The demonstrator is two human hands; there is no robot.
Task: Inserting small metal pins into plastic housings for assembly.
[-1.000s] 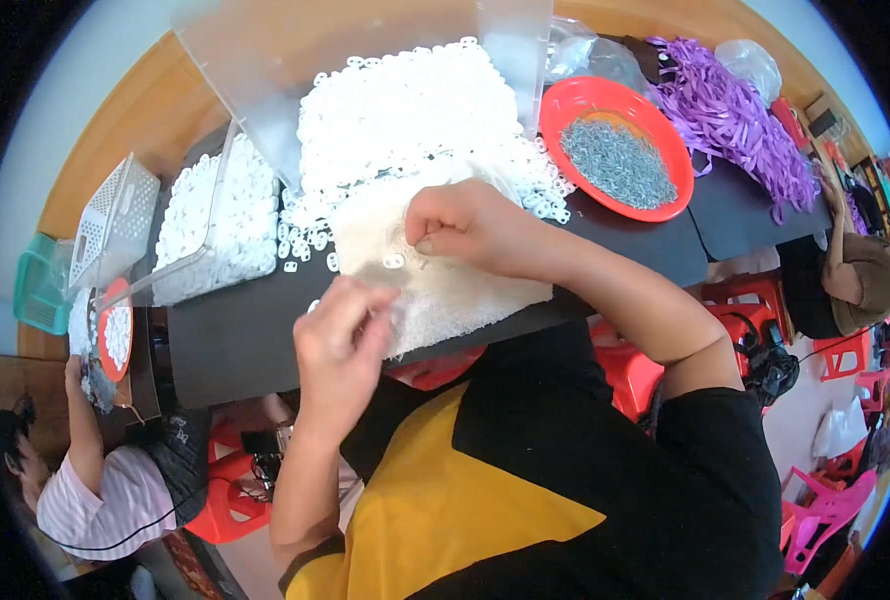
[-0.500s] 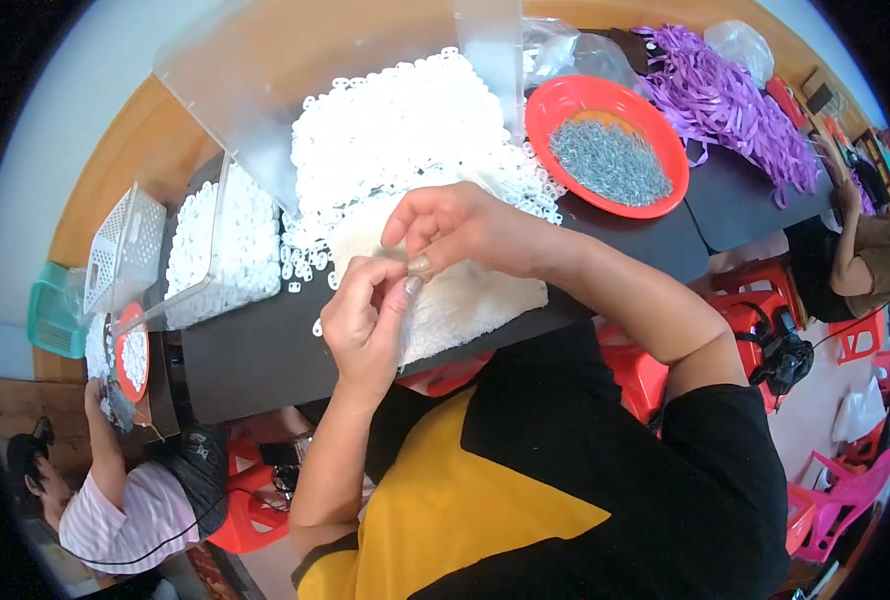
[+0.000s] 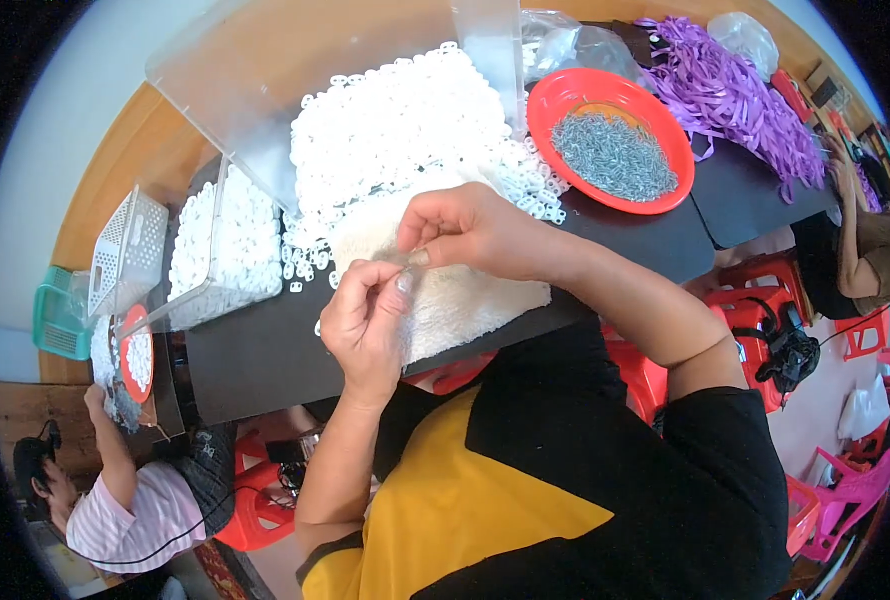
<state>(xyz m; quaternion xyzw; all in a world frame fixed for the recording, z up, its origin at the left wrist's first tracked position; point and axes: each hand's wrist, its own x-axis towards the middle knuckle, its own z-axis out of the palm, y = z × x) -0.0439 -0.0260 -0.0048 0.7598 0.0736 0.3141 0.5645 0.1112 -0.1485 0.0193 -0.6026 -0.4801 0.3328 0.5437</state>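
Workshop bench: black tabletop (image 3: 265, 350) against a wood-panelled wall, red and pink plastic stools on the floor to the right.

Left hand (image 3: 365, 325): raised over the near table edge, thumb and forefinger pinched together on a small pale part (image 3: 397, 262) that is too small to make out clearly. Remaining fingers curled.

Right hand (image 3: 465, 232): just above and right of the left, fingertips pressed together and meeting the left fingertips at the same small part. Both hands hover over a white fluffy cloth (image 3: 455, 290) lying at the table's front edge.

Heap of white plastic rings (image 3: 405, 130): piled behind the cloth, spilling onto it and onto the black surface to the left.

Clear plastic tray (image 3: 220, 250): left of the heap, filled with more white pieces. White slotted basket (image 3: 130, 245) tilted beyond it; a teal basket (image 3: 60, 320) further left.

Red round bowl (image 3: 610, 135): right of the heap, holding small grey metal parts (image 3: 615, 155).

Purple ribbon strips (image 3: 735, 90): a loose mass at the far right of the table, clear plastic bags behind.

Other people: one in a pink striped shirt (image 3: 135, 520) at lower left, arm reaching to a small red dish (image 3: 137, 355); another in brown (image 3: 870, 250) seated at the right edge.
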